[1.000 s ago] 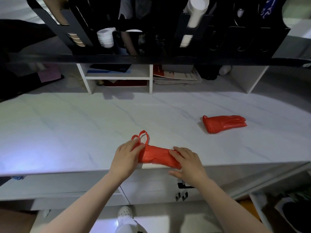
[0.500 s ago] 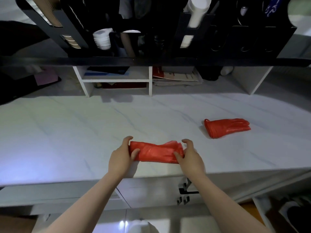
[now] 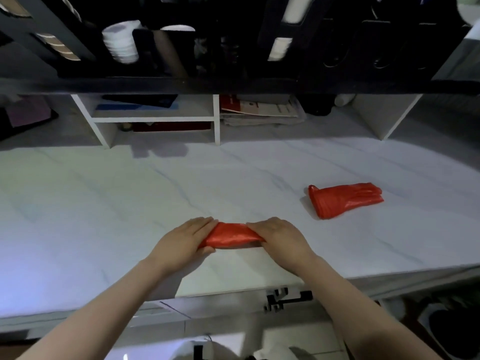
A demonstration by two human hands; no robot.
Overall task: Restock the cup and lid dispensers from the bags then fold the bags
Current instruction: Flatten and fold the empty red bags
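Observation:
A folded red plastic bag (image 3: 231, 236) lies on the white marble counter (image 3: 104, 203) near its front edge. My left hand (image 3: 183, 241) grips its left end with the thumb tucked under. My right hand (image 3: 281, 236) covers and holds its right end. Only the bag's middle shows between the two hands. A second red bag (image 3: 342, 200), folded into a short bundle, lies apart on the counter to the right. The black cup and lid dispenser rack (image 3: 233, 35) hangs across the top, with a stack of white cups (image 3: 120, 42) in one slot.
White shelf cubbies (image 3: 155, 118) stand at the counter's back with papers (image 3: 262, 110) beside them. A black drawer handle (image 3: 288, 298) sits below the front edge. A dark bin (image 3: 449, 331) is on the floor at lower right.
The bag's loops have been folded in and the bundle is shorter. Both hands have slid it away from the counter's edge and now cover its ends from above.

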